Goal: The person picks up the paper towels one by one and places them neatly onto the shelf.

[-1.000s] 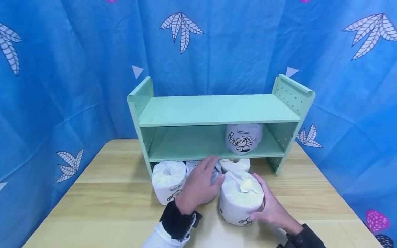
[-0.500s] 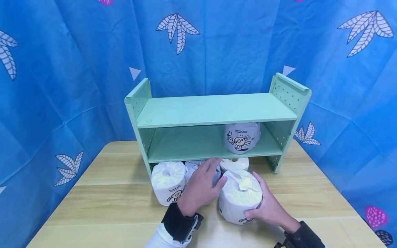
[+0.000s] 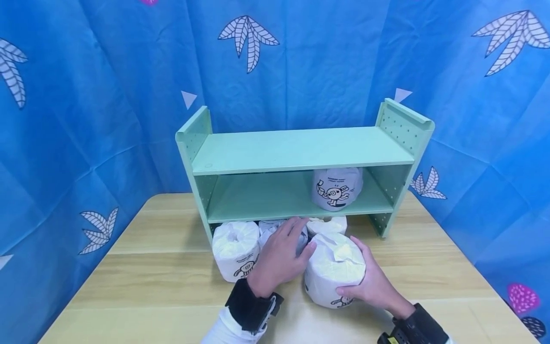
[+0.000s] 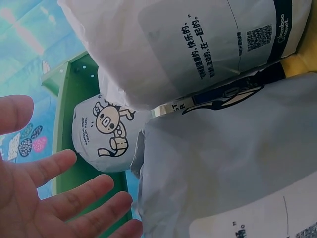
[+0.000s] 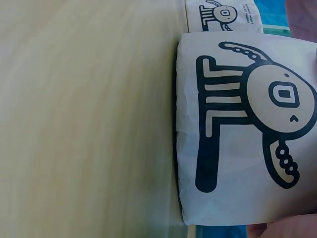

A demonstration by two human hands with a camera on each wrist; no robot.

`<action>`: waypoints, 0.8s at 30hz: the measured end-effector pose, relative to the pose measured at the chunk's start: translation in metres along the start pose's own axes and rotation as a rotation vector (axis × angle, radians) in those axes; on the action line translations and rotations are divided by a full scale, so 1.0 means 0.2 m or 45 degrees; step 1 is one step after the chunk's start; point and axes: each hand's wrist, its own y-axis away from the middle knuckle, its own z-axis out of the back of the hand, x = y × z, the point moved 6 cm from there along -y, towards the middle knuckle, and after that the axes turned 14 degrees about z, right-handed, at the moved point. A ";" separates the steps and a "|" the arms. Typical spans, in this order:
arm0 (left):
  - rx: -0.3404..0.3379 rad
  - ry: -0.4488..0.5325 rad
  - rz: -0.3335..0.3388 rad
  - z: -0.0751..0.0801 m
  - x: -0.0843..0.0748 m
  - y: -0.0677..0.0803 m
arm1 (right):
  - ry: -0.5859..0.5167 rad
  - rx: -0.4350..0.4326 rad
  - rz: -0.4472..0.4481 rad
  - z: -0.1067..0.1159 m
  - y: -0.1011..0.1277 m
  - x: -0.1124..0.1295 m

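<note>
Right hand [image 3: 373, 285]: we saw its grip curled round the nearest wrapped roll [image 3: 334, 274], upright on the tabletop [image 3: 142, 282].
Left hand [image 3: 279, 255]: released, fingers resting flat on the middle roll [image 3: 268, 230], just left of ours.
Look: white wrapper, cartoon print.
Beyond: green shelf [image 3: 301, 153], one roll [image 3: 336, 188] inside.

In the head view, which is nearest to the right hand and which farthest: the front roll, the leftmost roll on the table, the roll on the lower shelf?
From the right hand:
1. Front roll, in the hand's grip, on the table.
2. Roll on the lower shelf, behind it, on the right of the green rack.
3. Leftmost roll, at the far left, beyond the left hand.
</note>
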 end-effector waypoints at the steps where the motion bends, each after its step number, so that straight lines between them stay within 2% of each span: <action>1: 0.000 0.001 0.002 0.00 0.00 0.00 | -0.001 -0.006 0.002 0.00 0.00 0.00; 14: 0.014 0.017 0.047 0.02 0.00 0.01 | 0.032 -0.041 0.037 -0.01 0.00 0.06; 24: -0.017 0.036 0.034 0.04 0.01 0.02 | 0.044 -0.076 0.097 -0.02 0.00 0.06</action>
